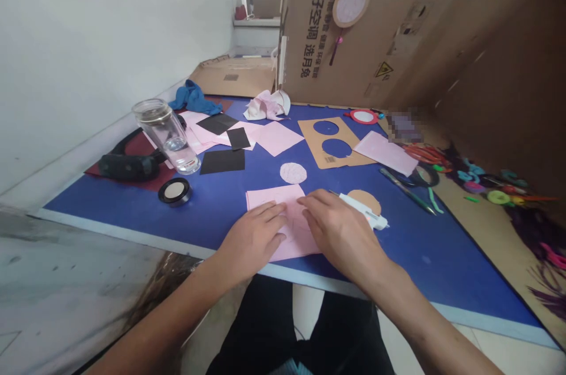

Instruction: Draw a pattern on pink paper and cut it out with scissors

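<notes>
A pink paper sheet [276, 195] lies on the blue table [424, 251] near its front edge. My left hand [252, 239] rests flat on the sheet's left part, fingers stretched out. My right hand [340, 230] lies flat on its right part, fingers pointing left and pressing the paper. A white glue gun [369, 214] sits just right of my right hand, beside a round cardboard disc [367, 198]. A small pink paper circle [293, 173] lies just beyond the sheet.
A clear glass jar [168, 136] and its black lid [174, 191] stand at left by a black strap. Pink and black paper pieces, a cardboard piece [309, 133] with two round holes, a pen [404, 189] and scissors lie further back. Large cardboard boxes [389, 27] rise behind.
</notes>
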Action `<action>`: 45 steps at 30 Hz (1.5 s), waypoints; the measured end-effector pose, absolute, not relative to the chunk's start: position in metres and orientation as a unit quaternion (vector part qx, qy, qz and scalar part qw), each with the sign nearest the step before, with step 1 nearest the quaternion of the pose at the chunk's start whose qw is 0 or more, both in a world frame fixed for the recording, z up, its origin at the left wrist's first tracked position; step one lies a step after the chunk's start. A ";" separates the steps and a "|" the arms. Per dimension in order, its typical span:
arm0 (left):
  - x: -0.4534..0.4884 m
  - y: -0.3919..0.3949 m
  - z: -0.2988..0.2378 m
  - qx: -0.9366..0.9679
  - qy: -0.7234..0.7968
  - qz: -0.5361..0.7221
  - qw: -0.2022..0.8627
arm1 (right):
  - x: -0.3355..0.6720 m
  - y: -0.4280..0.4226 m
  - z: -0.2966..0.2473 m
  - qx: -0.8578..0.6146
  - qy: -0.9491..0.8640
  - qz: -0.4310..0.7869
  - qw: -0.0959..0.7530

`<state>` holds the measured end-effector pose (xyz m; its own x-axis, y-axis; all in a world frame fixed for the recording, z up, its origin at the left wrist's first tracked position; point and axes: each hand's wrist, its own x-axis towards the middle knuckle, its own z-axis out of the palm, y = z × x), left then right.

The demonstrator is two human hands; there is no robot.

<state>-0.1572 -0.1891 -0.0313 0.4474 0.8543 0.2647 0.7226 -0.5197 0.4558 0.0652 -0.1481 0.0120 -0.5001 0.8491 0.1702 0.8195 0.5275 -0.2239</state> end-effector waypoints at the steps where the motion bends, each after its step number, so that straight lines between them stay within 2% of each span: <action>1: -0.157 -0.189 -0.030 0.849 0.466 0.220 0.119 | 0.067 -0.151 0.010 -0.456 -0.880 0.055 0.124; 4: -0.157 -0.189 -0.028 0.868 0.456 0.186 0.065 | 0.082 -0.158 0.003 -0.463 -0.875 0.051 0.128; 7: -0.156 -0.189 -0.027 0.876 0.449 0.171 0.045 | 0.113 -0.170 -0.002 -0.576 -0.789 0.029 0.211; 9: -0.155 -0.189 -0.026 0.876 0.450 0.166 0.045 | 0.134 -0.180 -0.004 -0.648 -0.728 0.033 0.222; 14: -0.151 -0.187 -0.023 0.871 0.461 0.159 0.063 | 0.147 -0.191 -0.005 -0.712 -0.677 0.102 0.154; 19: -0.149 -0.186 -0.017 0.865 0.478 0.124 0.096 | 0.128 -0.180 0.003 -0.744 -0.651 0.114 0.095; 23: -0.150 -0.186 -0.013 0.860 0.483 0.117 0.116 | 0.126 -0.175 0.007 -0.770 -0.620 0.123 0.086; 26: -0.150 -0.186 -0.012 0.858 0.486 0.118 0.122 | 0.133 -0.178 0.005 -0.773 -0.601 0.142 0.141; 29: -0.150 -0.186 -0.011 0.858 0.484 0.118 0.123 | 0.140 -0.187 -0.002 -0.762 -0.569 0.197 0.239; 33: -0.149 -0.186 -0.011 0.859 0.481 0.126 0.120 | 0.144 -0.200 -0.014 -0.689 -0.471 0.356 0.419; 36: -0.149 -0.186 -0.011 0.863 0.475 0.126 0.112 | 0.144 -0.207 -0.020 -0.610 -0.399 0.459 0.507; 40: -0.150 -0.186 -0.011 0.870 0.466 0.126 0.100 | 0.150 -0.216 -0.021 -0.550 -0.317 0.552 0.541; 45: -0.151 -0.186 -0.009 0.878 0.449 0.134 0.097 | 0.166 -0.233 -0.026 -0.539 -0.270 0.618 0.504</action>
